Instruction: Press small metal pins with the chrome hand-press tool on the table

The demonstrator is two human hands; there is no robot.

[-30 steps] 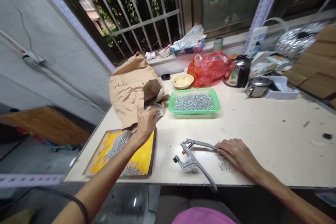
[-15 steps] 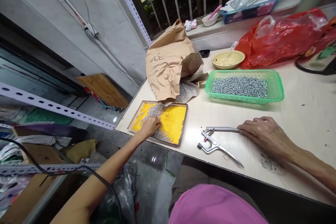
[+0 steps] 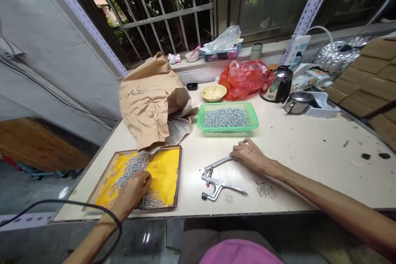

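Observation:
My left hand [image 3: 133, 189] is down in a shallow yellow-bottomed tray [image 3: 167, 175], fingers curled together among small silver metal pins [image 3: 131, 169]. Whatever its fingertips pinch is hidden. My right hand [image 3: 250, 156] has closed fingers around the upper handle end of silver snap pliers [image 3: 221, 185]. The pliers rest on the table with handles spread and jaws facing left. Behind the tray a crumpled brown paper bag [image 3: 148, 103] lies with its mouth toward me, and more pins show inside. A green plastic basket [image 3: 227, 130] of similar pins stands beyond my right hand.
Behind the basket are a yellow bowl [image 3: 213, 93] and a red plastic bag [image 3: 244, 80]. A kettle [image 3: 277, 84], a metal canister [image 3: 298, 102] and a cardboard box [image 3: 368, 76] stand at the right. A black cable [image 3: 77, 203] crosses above my left forearm.
My view has swung to the right, bringing the kettle and cardboard box into sight. Both hands stay at much the same places, left in the tray and right on the pliers.

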